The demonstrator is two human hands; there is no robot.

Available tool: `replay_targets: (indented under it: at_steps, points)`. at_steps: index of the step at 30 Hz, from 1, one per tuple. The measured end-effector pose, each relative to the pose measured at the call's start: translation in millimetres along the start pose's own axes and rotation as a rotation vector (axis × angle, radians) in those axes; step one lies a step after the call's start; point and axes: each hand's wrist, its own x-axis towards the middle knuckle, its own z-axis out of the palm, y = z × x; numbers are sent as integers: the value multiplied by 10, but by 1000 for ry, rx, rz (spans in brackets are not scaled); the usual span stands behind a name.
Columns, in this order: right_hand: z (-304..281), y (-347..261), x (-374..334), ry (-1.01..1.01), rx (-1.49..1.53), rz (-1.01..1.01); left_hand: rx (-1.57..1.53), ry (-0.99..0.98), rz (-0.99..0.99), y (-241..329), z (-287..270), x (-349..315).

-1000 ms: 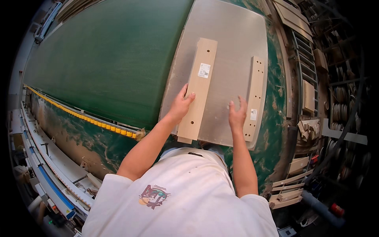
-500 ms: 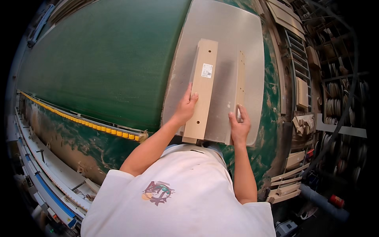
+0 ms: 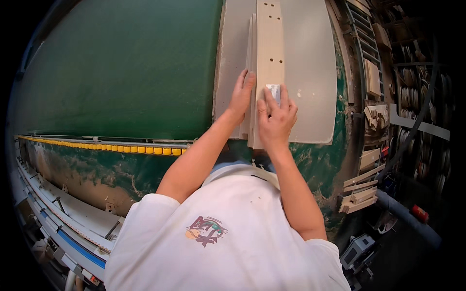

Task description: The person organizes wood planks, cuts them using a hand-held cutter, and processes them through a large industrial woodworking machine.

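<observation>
A long pale wooden board (image 3: 270,39) with several dark holes lies lengthwise in front of me. More board edges (image 3: 251,58) show close along its left side; how many is unclear. My left hand (image 3: 240,99) rests against that left side with its fingers stretched out. Across the near part of the top board lies my right hand (image 3: 277,119), its fingers spread and the thumb near the left edge. A white label (image 3: 274,91) is partly covered by the right fingers. Beneath the boards is a smooth grey sheet (image 3: 310,72).
A wide green belt surface (image 3: 131,72) stretches out on the left, with a row of yellow rollers (image 3: 131,148) along its near edge. Wood offcuts (image 3: 359,196) are stacked at the right, near a roller track (image 3: 364,48). Dark shelves of round discs (image 3: 410,94) stand at far right.
The two boards, apart before, are now close together. My right hand has moved left and up onto the top board. My left hand has moved slightly up and right.
</observation>
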Motion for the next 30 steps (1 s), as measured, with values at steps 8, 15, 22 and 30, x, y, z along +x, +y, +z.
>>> replay_targets:
  at_steps: [8,15,22,30]
  points:
    - [107,832,240,-320,1054,624,-19,-151,-85,-135,-90,192]
    - [655,1176,285,-799,1516,650,-133,-168,-199,-229,-75,288]
    - [411,1482,394,-811,1412,768,-55,-137,-216,-210,450,302]
    - [-20,2789,741,-783,1491,712,-11,-80,-210,-597,1752,534]
